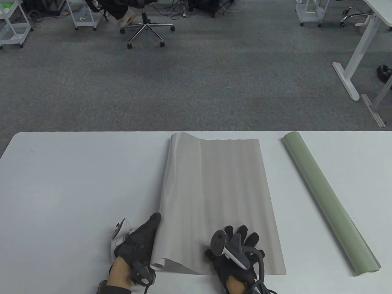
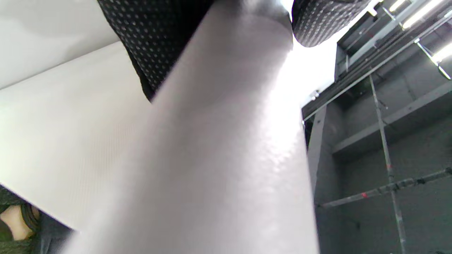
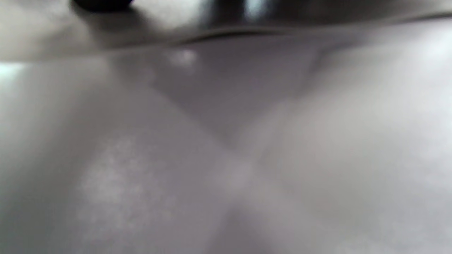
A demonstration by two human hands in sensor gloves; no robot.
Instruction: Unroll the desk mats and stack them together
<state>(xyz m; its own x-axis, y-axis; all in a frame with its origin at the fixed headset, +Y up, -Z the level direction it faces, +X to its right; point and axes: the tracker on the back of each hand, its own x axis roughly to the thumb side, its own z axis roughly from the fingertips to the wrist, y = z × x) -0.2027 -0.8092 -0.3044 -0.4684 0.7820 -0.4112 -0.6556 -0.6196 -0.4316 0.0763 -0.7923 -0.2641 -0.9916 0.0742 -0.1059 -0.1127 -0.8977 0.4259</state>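
A grey desk mat (image 1: pixel 214 196) lies mostly unrolled in the middle of the white table (image 1: pixel 76 183), its left edge still curled into a roll. My left hand (image 1: pixel 139 245) rests against that curled left edge near the front corner, fingers along the roll; the left wrist view shows the roll (image 2: pixel 219 158) close up between gloved fingers (image 2: pixel 148 42). My right hand (image 1: pixel 239 248) presses flat, fingers spread, on the mat's front right part. The right wrist view shows only blurred grey mat surface (image 3: pixel 226 148). A green mat (image 1: pixel 327 199) lies rolled up to the right.
The table's far edge runs just behind the mats. Bare table surface extends to the left of the grey mat. Beyond lie grey carpet, an office chair (image 1: pixel 147 27), white carts and a desk leg (image 1: pixel 349 79).
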